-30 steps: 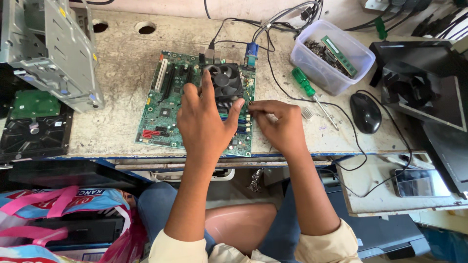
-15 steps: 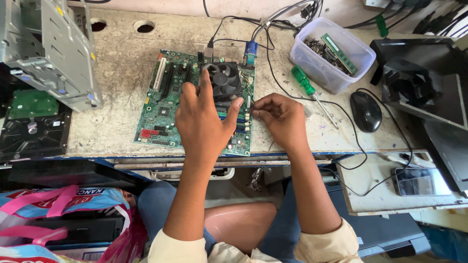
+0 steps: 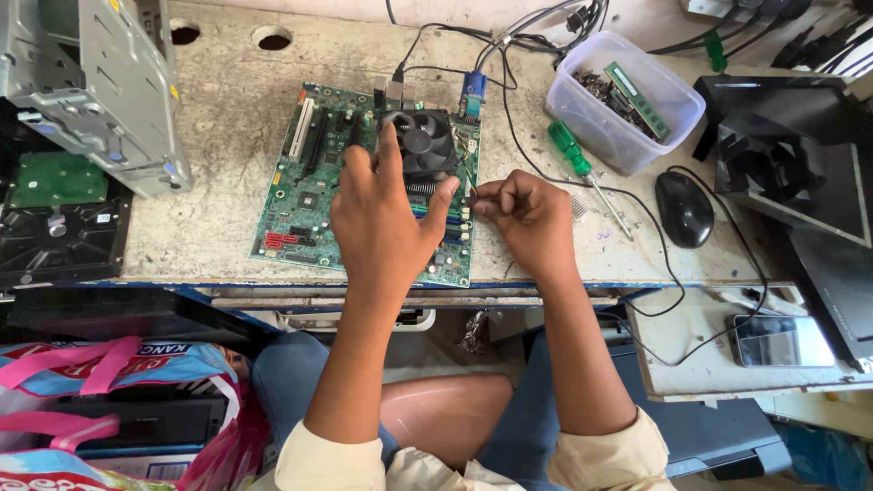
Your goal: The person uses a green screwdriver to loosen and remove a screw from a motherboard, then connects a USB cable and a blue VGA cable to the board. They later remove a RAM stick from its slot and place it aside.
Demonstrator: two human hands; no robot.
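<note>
A green circuit board point(image 3: 314, 195) lies at the tabletop's point(image 3: 227, 109) front edge. The left hand point(image 3: 386, 218) spreads over it, fingers touching the black cooling fan point(image 3: 426, 141). The right hand point(image 3: 527, 214) pinches thin wires at the board's right edge. A clear tub point(image 3: 627, 100) stands toward the back right corner; a pink-strapped bag point(image 3: 109, 400) sits below.

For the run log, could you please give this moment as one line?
left hand: on cooler fan | right hand: pinching at motherboard edge | screwdriver: on bench, untouched

right hand point(image 3: 526, 216) now nearer motherboard point(image 3: 314, 195)
</note>
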